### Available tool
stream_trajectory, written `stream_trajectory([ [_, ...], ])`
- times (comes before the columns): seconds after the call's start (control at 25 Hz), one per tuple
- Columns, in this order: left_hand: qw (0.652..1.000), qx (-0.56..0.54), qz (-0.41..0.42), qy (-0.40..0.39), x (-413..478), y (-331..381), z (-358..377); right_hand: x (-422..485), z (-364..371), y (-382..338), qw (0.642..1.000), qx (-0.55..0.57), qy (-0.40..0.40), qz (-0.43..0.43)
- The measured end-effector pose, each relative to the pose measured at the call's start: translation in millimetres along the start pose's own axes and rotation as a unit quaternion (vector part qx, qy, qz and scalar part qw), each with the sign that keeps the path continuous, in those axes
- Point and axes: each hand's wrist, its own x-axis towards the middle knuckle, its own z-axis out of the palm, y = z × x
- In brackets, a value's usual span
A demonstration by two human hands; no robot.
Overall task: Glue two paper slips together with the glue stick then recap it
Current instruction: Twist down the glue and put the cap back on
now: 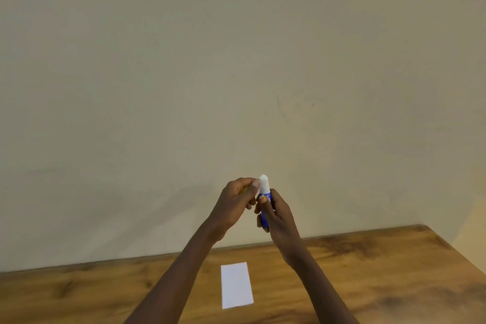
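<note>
I hold a glue stick [264, 219] upright in the air in front of the wall, my right hand [280, 218] wrapped around its blue body. Its rounded white cap [264, 183] sticks up above my fingers. The thumb and forefinger of my left hand [234, 205] pinch the left side of that cap. Below my hands a white paper slip [236, 285] lies flat on the wooden table [368, 271]. Only one slip outline shows; I cannot tell whether a second lies under it.
A plain beige wall [236, 60] fills most of the view right behind the table's far edge. The table's right edge [457, 252] runs diagonally at the right.
</note>
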Motion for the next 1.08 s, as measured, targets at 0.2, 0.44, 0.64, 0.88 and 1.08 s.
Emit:
stream_trajectory([
  [0.2,0.997,-0.062,0.039,0.02,0,66,-56,23,31,-72,0.996,0.066,-0.052,-0.012],
  [0.44,0.98,-0.16,0.102,0.064,1,137,-85,23,41,-130,0.934,0.33,-0.079,0.115],
  [0.64,0.982,-0.142,0.122,0.037,-6,154,-82,22,47,-158,0.882,0.457,-0.022,0.11],
  [0.88,0.977,-0.136,0.097,0.133,1,163,-75,22,57,-163,0.891,0.445,0.082,0.016],
  [1.08,0.978,-0.149,0.114,0.087,-2,172,-79,21,42,-178,0.867,0.482,0.014,0.123],
])
